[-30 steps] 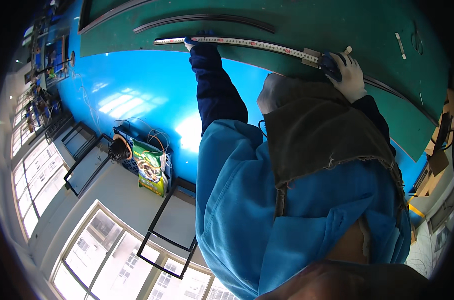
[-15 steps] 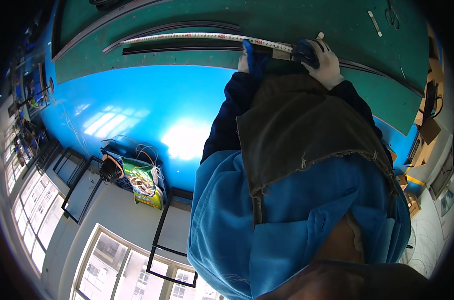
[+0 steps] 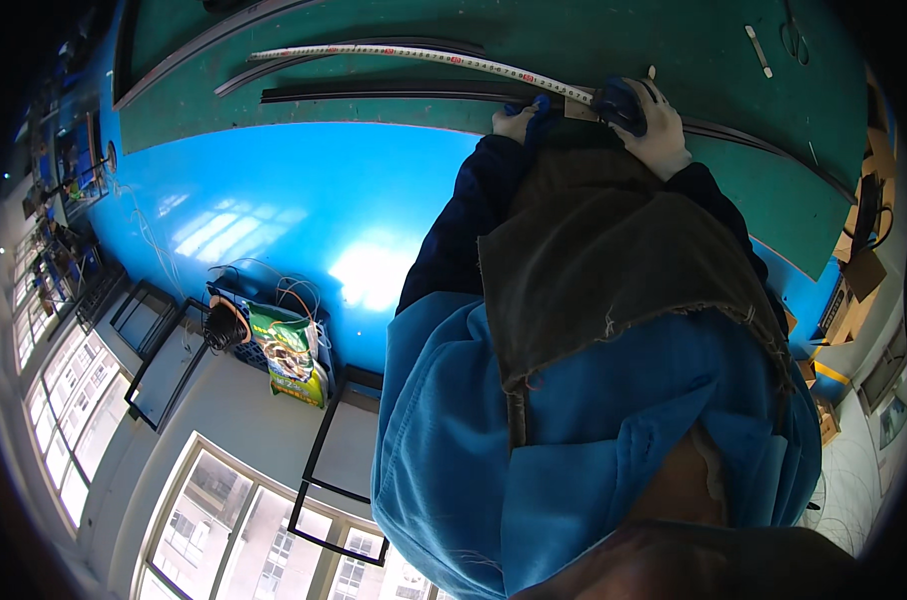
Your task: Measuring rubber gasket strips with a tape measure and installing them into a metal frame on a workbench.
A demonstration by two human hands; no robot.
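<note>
we see a glossy blue floor (image 3: 304, 210) catching window light, tall windows (image 3: 224, 520) along a pale wall, and a green-topped bench (image 3: 574, 40) ahead.

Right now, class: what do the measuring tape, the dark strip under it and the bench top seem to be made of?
Measuring tape: probably thin painted steel; pale, glossy, bowing.
Dark strip: possibly metal or rubber; long, matte black.
Bench top: likely a rubbery mat; flat, dull green.

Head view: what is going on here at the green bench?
A person in a blue jacket leans over the green work surface. Their gloved right hand holds a dark tape-measure case, and the white measuring tape runs out leftward along a long dark metal strip. The left hand presses on the tape near the case.
</note>
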